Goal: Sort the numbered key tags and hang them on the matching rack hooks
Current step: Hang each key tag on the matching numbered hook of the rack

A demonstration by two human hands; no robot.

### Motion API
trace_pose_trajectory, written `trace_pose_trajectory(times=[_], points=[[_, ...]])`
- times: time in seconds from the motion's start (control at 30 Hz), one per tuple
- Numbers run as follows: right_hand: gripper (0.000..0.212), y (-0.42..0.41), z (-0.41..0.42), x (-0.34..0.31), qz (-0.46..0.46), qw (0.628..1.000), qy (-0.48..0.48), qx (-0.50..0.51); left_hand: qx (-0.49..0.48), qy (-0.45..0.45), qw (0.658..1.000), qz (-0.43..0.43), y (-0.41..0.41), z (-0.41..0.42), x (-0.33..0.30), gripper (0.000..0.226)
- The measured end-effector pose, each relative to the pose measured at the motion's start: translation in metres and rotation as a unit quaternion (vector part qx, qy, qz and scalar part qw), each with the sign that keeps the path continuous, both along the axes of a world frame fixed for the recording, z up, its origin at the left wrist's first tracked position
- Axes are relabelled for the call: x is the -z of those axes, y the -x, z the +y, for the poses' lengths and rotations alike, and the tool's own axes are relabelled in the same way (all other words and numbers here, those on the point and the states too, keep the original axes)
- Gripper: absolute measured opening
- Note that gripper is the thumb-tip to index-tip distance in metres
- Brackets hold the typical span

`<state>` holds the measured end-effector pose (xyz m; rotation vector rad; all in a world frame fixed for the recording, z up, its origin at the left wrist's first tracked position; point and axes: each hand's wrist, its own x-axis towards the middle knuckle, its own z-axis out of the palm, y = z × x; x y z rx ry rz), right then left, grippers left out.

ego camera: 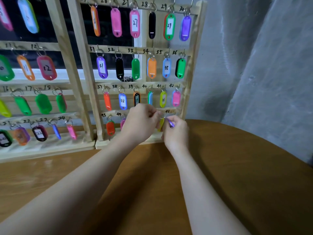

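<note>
Two hands meet at the bottom row of the right-hand wooden rack (194,53), and between them hangs a yellow key tag (161,125) on a metal ring (162,116). The left hand (141,122) has its fingertips pinched at that ring, just under the rail and left of the handwritten 48. The right hand (177,130) is curled round a purple tag (170,123), of which only a thin edge shows past the fingers; it sits touching or nearly touching the yellow tag's right side. Whether the ring is already over a hook is hard to say, since the fingers cover that spot.

Left of the hands on the same row hang a red tag (110,127) under 43 and a pink one (123,122) under 44, partly hidden by the left hand. Above, the rows numbered 37 to 42, 31 to 36 and 25 to 30 carry tags of many colours. A second rack (67,53) stands just beside, to the left, also hung with tags. Both racks stand on a brown wooden table (237,167), against a grey wall (271,65).
</note>
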<state>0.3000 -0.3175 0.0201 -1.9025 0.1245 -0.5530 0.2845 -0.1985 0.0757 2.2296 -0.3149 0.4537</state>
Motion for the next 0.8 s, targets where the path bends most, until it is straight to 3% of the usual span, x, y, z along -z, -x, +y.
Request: trace_pose_trajectory(times=[0.23,0.47,0.8], points=[[0.020,0.005,-0.006,0.006,-0.025,0.998,-0.043,-0.045,-0.042,-0.018,0.999,0.008,-0.014,-0.008,0.003,0.032],[0.031,0.004,-0.021,0.013,0.023,0.997,-0.034,-0.067,-0.068,-0.047,0.997,0.004,-0.017,-0.014,0.004,0.037],[0.013,0.004,-0.043,0.009,0.125,0.986,-0.018,-0.109,-0.076,-0.112,0.991,-0.002,-0.001,-0.010,0.009,0.037]])
